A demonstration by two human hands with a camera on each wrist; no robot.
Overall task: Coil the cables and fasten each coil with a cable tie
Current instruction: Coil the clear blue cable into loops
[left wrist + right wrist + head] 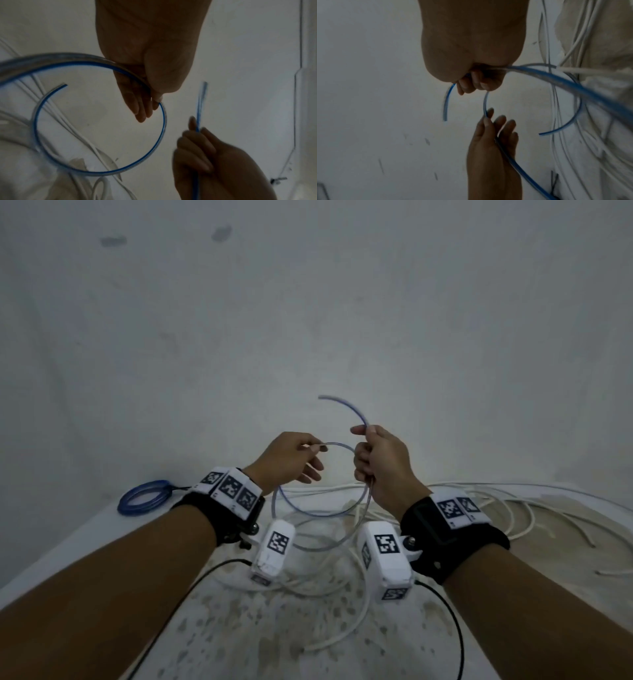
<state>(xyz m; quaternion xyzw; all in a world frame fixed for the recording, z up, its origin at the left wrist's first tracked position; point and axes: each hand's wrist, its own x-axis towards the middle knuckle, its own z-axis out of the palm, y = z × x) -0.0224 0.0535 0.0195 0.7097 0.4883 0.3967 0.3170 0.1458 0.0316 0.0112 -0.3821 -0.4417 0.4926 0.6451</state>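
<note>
Both hands are mid-coil above the bench [85,546]: the right hand [383,463] grips the blue cable [308,511], the left hand [287,460] pinches its loop. Next, probably another turn gathered in.

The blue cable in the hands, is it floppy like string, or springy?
Probably springy. The blue cable holds round loops in the air, and its free end arcs up from the right hand without drooping. It looks light: the left hand holds it in a fingertip pinch. It may uncoil if released.
</note>
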